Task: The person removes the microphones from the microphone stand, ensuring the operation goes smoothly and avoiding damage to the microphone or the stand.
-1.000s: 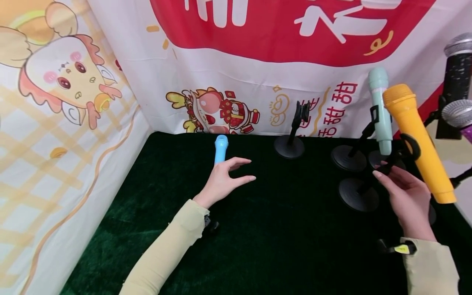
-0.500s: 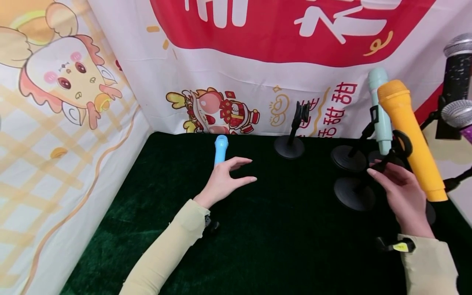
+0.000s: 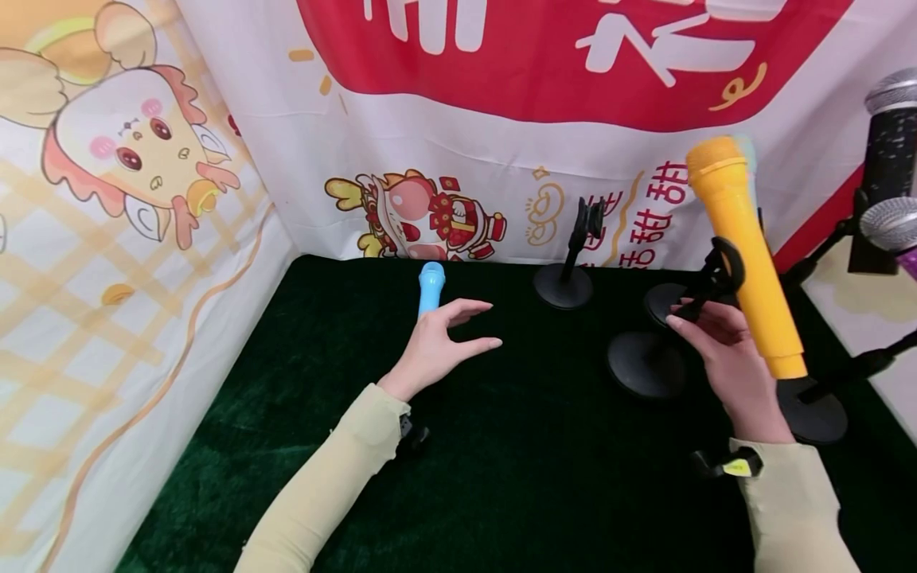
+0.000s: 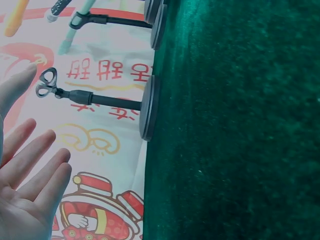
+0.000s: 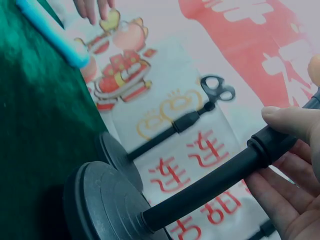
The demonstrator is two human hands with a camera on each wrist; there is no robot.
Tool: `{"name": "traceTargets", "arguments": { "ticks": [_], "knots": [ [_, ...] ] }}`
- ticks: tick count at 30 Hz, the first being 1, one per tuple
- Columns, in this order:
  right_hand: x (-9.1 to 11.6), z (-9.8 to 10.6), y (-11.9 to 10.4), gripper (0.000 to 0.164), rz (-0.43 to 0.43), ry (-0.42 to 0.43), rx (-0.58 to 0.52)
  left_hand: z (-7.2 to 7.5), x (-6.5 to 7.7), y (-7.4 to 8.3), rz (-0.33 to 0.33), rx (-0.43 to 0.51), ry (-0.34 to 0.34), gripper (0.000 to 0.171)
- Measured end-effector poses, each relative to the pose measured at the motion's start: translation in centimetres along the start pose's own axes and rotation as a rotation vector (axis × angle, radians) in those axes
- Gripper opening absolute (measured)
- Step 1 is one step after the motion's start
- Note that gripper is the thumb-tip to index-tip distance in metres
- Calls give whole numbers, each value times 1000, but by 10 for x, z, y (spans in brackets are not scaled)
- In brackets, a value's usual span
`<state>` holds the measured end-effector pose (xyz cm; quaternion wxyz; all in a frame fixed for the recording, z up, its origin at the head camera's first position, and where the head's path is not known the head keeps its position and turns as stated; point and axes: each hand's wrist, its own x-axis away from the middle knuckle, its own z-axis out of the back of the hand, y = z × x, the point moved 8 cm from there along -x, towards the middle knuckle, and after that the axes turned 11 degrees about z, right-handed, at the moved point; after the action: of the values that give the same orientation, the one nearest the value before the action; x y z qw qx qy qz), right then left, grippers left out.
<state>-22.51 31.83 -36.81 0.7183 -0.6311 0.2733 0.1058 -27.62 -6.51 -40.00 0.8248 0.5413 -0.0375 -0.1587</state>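
Note:
My right hand [image 3: 741,378] pinches the black pole of a microphone stand [image 3: 647,366] between thumb and fingers. A yellow microphone [image 3: 752,270] sits tilted in that stand's clip. In the right wrist view the thumb and fingers are around the upper collar of the pole [image 5: 200,197], above its round base [image 5: 107,205]. Whether the base touches the cloth I cannot tell. My left hand [image 3: 433,342] has thumb and fingers spread apart with nothing between them. Just behind it is a light blue microphone [image 3: 431,285], its lower part hidden by the hand.
An unoccupied stand [image 3: 563,285] is at the back. A mint microphone [image 3: 748,150] is mostly hidden behind the yellow one. Black [image 3: 891,175] and purple microphones [image 3: 894,224] stand at far right. Dark green cloth [image 3: 530,477] covers the table; printed fabric hangs behind and left.
My right hand has moved left with the stand and its yellow microphone, which now covers most of the mint one. The left hand has stayed nearly still.

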Motion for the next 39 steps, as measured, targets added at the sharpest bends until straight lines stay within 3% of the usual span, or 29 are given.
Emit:
{"name": "traceTargets", "arguments": {
  "ticks": [6,13,18,26,33,39],
  "knots": [
    [-4,-33,-7,27,82,-96,135,1,-2,9,-22,18,6,51],
    [-4,-67,-6,28,51,-152,227,6,-6,28,-68,41,50,48],
    [-2,-88,-5,33,19,-143,192,10,-9,50,-134,68,83,46],
    [1,-113,-5,41,11,-89,258,16,-3,102,-179,113,109,47],
    [-3,-139,-13,36,141,-102,250,15,-18,106,-225,124,121,48],
    [-7,-160,-21,25,213,-110,112,22,-23,121,-300,180,142,46]
  ]
}}
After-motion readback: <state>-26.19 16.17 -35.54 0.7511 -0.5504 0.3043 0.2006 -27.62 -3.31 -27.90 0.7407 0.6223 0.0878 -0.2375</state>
